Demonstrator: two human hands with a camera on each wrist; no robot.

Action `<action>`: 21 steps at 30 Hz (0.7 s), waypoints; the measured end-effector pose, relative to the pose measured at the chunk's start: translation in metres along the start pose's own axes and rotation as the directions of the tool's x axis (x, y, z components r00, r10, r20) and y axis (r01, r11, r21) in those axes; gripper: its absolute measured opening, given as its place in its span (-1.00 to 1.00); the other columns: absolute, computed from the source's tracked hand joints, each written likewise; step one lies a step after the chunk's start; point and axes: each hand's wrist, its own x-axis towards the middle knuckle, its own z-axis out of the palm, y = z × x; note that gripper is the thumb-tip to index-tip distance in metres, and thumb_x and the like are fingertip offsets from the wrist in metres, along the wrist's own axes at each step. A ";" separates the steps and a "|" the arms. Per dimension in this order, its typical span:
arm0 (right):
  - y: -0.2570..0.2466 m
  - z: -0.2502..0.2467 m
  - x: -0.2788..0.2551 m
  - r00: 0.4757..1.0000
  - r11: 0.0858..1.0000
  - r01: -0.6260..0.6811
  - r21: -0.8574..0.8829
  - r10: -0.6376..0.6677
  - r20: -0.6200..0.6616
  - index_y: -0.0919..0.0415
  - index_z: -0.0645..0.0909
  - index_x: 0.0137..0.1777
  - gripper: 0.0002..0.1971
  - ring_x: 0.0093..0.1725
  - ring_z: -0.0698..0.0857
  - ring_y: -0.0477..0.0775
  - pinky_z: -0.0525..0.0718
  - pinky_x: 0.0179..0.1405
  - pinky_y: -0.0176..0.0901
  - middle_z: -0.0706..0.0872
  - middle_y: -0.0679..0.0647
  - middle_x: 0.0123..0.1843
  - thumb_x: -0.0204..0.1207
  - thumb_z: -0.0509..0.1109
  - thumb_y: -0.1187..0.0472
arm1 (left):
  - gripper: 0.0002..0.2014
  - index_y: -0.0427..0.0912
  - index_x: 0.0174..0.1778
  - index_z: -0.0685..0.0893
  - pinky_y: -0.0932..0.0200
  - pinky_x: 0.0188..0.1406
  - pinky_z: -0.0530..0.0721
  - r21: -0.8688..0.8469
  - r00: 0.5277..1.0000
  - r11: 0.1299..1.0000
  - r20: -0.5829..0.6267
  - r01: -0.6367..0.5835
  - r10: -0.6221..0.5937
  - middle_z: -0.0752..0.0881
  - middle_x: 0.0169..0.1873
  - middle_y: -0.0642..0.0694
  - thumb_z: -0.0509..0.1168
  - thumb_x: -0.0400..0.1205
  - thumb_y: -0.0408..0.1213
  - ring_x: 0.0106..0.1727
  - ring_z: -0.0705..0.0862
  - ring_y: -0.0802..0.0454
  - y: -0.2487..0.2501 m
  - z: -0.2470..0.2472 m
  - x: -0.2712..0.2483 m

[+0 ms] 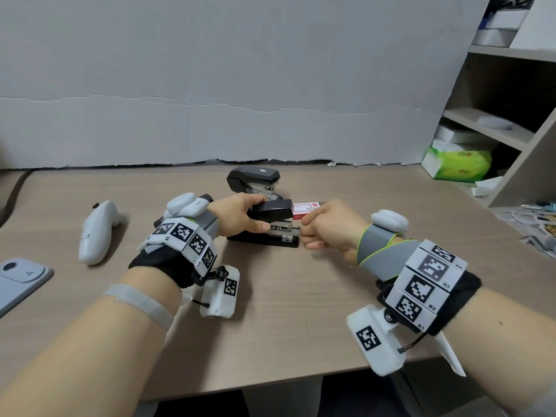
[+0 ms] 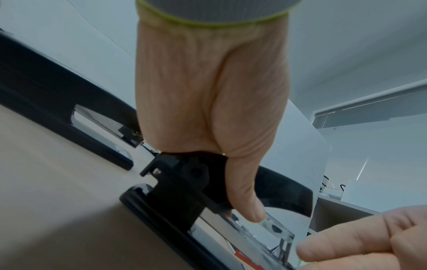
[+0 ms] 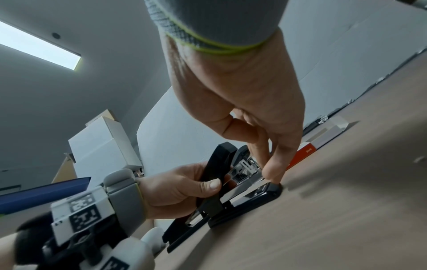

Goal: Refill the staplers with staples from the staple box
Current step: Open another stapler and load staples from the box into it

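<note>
A black stapler point(image 1: 270, 233) stands mid-table with its top cover raised off the metal magazine point(image 1: 284, 230). My left hand point(image 1: 261, 219) grips that cover, thumb on its near side point(image 2: 245, 201). My right hand point(image 1: 304, 236) has its fingers curled, and the fingertips point(image 3: 270, 173) pinch the front end of the magazine; whether staples lie between them is hidden. The red and white staple box point(image 1: 305, 210) lies just behind the right hand. A second black stapler point(image 1: 254, 179) sits further back, its cover lifted.
A white controller point(image 1: 96, 233) and a phone point(image 1: 18, 278) lie at the table's left. A green tissue pack point(image 1: 457, 164) and shelves point(image 1: 496, 115) stand at the right, with clutter below. A grey board backs the wooden table point(image 1: 301, 311).
</note>
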 end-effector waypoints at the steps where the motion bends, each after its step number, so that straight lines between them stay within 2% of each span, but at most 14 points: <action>1: -0.001 0.001 0.001 1.000 1.000 -0.001 0.003 0.001 -0.008 0.26 0.50 0.00 -0.77 -0.35 0.35 0.10 0.44 -0.52 -0.24 0.40 0.12 -0.32 0.57 0.14 0.56 | -0.75 0.12 0.10 0.54 0.24 -0.16 0.46 0.003 1.000 1.000 -0.001 -0.004 0.004 0.63 -0.20 0.25 0.45 0.59 -0.15 -0.17 0.60 0.23 0.000 0.000 -0.001; 3: -0.002 0.004 0.001 0.999 1.000 -0.008 -0.025 0.007 -0.032 0.28 0.58 0.10 -0.79 -0.31 0.60 0.12 0.65 -0.51 -0.28 0.64 0.22 -0.25 0.58 0.23 0.50 | -0.75 0.11 0.10 0.54 0.31 -0.21 0.46 0.004 1.000 1.000 0.003 -0.020 0.020 0.63 -0.20 0.24 0.44 0.59 -0.16 -0.19 0.58 0.28 0.001 0.000 -0.001; 5: -0.002 0.007 0.003 0.999 0.999 -0.002 -0.047 0.001 -0.037 0.26 0.59 0.25 -0.69 -0.20 0.73 0.12 0.73 -0.37 -0.25 0.75 0.26 -0.04 0.54 0.32 0.50 | -0.75 0.10 0.11 0.53 0.40 -0.25 0.43 -0.006 0.999 0.999 0.007 -0.032 0.032 0.62 -0.21 0.26 0.43 0.60 -0.19 -0.21 0.57 0.34 0.001 0.000 -0.001; 7: -0.003 0.008 0.002 0.999 0.998 0.015 -0.054 -0.017 -0.051 0.17 0.54 0.29 -0.59 -0.18 0.72 0.14 0.69 -0.30 -0.21 0.73 0.28 0.00 0.50 0.38 0.52 | -0.75 0.11 0.10 0.51 0.45 -0.28 0.41 -0.003 0.999 0.999 0.005 -0.039 0.039 0.61 -0.22 0.27 0.42 0.61 -0.20 -0.23 0.56 0.37 0.001 0.001 -0.001; 9: -0.004 0.006 0.000 0.998 0.998 0.026 -0.055 -0.029 -0.056 0.12 0.51 0.31 -0.52 -0.17 0.70 0.18 0.63 -0.30 -0.17 0.72 0.30 -0.05 0.47 0.40 0.54 | -0.75 0.12 0.09 0.52 0.45 -0.28 0.41 -0.009 0.999 0.999 0.006 -0.046 0.046 0.62 -0.21 0.27 0.43 0.61 -0.20 -0.22 0.57 0.37 0.000 0.001 -0.001; 13: -0.003 0.007 0.000 0.997 0.996 0.052 -0.074 -0.056 -0.054 0.15 0.51 0.43 -0.43 -0.18 0.71 0.19 0.69 -0.23 -0.12 0.71 0.28 -0.07 0.45 0.40 0.57 | -0.78 0.10 0.04 0.54 0.50 -0.31 0.43 -0.030 0.998 0.998 0.010 -0.059 0.059 0.63 -0.23 0.24 0.43 0.60 -0.23 -0.24 0.57 0.35 -0.001 0.002 0.001; 15: -0.002 0.008 0.001 0.997 0.996 0.059 -0.074 -0.063 -0.052 0.16 0.50 0.46 -0.40 -0.18 0.72 0.20 0.70 -0.18 -0.07 0.71 0.28 -0.06 0.45 0.40 0.57 | -0.79 0.13 -0.01 0.55 0.40 -0.26 0.44 -0.030 0.998 0.998 0.016 -0.064 0.064 0.64 -0.24 0.21 0.44 0.59 -0.22 -0.23 0.58 0.31 -0.002 0.002 0.001; 17: 0.000 0.008 0.004 0.997 0.997 0.059 -0.058 -0.062 -0.051 0.16 0.47 0.50 -0.37 -0.19 0.73 0.20 0.69 -0.23 -0.10 0.71 0.28 -0.04 0.44 0.40 0.58 | -0.80 0.14 -0.04 0.56 0.36 -0.26 0.44 -0.034 0.998 0.998 0.011 -0.061 0.062 0.63 -0.26 0.20 0.45 0.59 -0.21 -0.25 0.58 0.29 -0.002 0.001 0.001; 21: 0.002 0.006 0.005 0.996 0.996 0.066 -0.054 -0.069 -0.048 0.14 0.46 0.51 -0.35 -0.20 0.74 0.17 0.68 -0.27 -0.13 0.73 0.27 -0.05 0.45 0.42 0.56 | -0.81 0.13 -0.04 0.57 0.43 -0.31 0.43 -0.035 0.998 0.998 0.006 -0.061 0.061 0.63 -0.28 0.20 0.44 0.59 -0.22 -0.27 0.57 0.31 -0.002 0.001 0.000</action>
